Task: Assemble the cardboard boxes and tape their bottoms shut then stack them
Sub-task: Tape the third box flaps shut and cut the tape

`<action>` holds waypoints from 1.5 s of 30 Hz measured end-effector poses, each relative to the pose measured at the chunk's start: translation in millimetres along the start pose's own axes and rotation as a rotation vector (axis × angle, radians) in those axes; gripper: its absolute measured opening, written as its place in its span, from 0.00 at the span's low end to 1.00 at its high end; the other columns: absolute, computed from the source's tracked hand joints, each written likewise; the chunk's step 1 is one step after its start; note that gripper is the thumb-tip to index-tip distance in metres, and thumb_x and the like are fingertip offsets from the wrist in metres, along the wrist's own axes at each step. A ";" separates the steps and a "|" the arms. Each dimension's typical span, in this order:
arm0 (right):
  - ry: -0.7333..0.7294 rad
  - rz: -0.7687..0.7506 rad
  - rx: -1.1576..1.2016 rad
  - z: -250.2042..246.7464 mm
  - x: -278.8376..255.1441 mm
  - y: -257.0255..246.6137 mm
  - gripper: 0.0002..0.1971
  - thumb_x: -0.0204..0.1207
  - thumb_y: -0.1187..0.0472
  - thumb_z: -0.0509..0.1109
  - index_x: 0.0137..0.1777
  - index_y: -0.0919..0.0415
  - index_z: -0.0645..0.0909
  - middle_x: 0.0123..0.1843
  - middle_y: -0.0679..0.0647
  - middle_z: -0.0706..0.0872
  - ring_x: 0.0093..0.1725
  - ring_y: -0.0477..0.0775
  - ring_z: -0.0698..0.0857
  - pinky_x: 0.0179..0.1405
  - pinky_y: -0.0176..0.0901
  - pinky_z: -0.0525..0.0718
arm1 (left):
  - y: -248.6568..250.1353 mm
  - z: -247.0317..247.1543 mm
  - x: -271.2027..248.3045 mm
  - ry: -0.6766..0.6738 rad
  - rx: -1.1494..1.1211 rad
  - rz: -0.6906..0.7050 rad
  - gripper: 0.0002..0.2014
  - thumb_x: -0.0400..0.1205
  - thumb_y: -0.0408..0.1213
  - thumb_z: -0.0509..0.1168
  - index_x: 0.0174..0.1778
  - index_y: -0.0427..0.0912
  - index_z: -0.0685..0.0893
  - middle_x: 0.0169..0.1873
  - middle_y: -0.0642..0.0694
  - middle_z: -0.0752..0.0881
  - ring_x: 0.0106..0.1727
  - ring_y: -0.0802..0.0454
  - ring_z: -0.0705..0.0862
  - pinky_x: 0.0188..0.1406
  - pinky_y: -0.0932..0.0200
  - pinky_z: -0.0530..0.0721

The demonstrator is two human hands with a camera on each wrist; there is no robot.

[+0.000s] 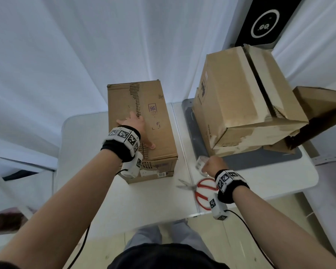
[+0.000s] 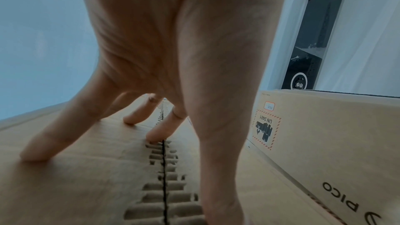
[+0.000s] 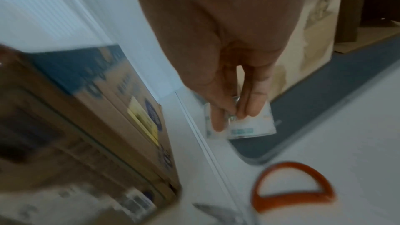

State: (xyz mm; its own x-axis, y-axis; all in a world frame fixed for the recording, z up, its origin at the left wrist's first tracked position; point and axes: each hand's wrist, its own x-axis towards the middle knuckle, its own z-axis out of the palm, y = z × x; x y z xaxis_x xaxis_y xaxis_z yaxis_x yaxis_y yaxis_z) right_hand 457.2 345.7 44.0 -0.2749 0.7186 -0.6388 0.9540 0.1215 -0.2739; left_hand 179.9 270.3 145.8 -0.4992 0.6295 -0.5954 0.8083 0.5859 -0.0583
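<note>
At the centre of the head view a brown cardboard box point(image 1: 144, 121) with a torn seam along its upturned face stands on the white bench point(image 1: 157, 200), and we see the left hand point(image 1: 138, 131) spread flat on it, fingertips point(image 2: 34, 153) pressing the cardboard. Lower right, the right hand point(image 1: 213, 165) pinches a clear roll of packing tape point(image 1: 201, 166) just above red-handled scissors point(image 1: 202, 191). In the upper right, worn cardboard boxes point(image 1: 246, 101) sit stacked on a grey mat point(image 1: 260, 160).

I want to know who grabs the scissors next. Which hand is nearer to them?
Right. The right hand holds the tape roll just above the red-handled scissors; the left hand presses the box top, well away.
</note>
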 end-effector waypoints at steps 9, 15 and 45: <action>-0.084 -0.136 0.541 -53.7 -29.9 -64.8 0.10 0.82 0.72 0.64 0.40 0.64 0.81 0.38 0.59 0.83 0.34 0.53 0.82 0.32 0.45 0.86 | -1.8 1.2 -2.4 0.017 -0.009 0.011 0.63 0.58 0.69 0.80 0.81 0.38 0.62 0.76 0.34 0.63 0.77 0.31 0.70 0.80 0.24 0.54; 0.233 -0.347 0.501 -95.6 -46.7 -117.7 0.11 0.82 0.69 0.63 0.41 0.54 0.78 0.42 0.46 0.80 0.47 0.51 0.80 0.57 0.48 0.83 | -3.0 2.4 -5.8 0.048 -0.024 0.024 0.61 0.58 0.70 0.79 0.79 0.39 0.64 0.77 0.35 0.63 0.77 0.33 0.71 0.80 0.24 0.55; -0.132 -0.579 0.642 -52.0 -15.3 -206.0 0.21 0.77 0.47 0.77 0.58 0.59 0.74 0.50 0.58 0.87 0.41 0.49 0.85 0.39 0.37 0.82 | -52.3 -17.5 -22.0 0.498 -1.161 0.164 0.06 0.75 0.35 0.78 0.47 0.42 0.93 0.40 0.52 0.90 0.47 0.53 0.89 0.57 0.48 0.89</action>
State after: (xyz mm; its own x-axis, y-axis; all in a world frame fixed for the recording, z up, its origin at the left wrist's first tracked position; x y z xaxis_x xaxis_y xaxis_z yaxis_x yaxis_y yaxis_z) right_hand 271.0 345.3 147.6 -0.7448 0.5734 -0.3413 0.4196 0.0048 -0.9077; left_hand 143.1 234.7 176.0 -0.6862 0.7117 -0.1503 0.2501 0.4249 0.8700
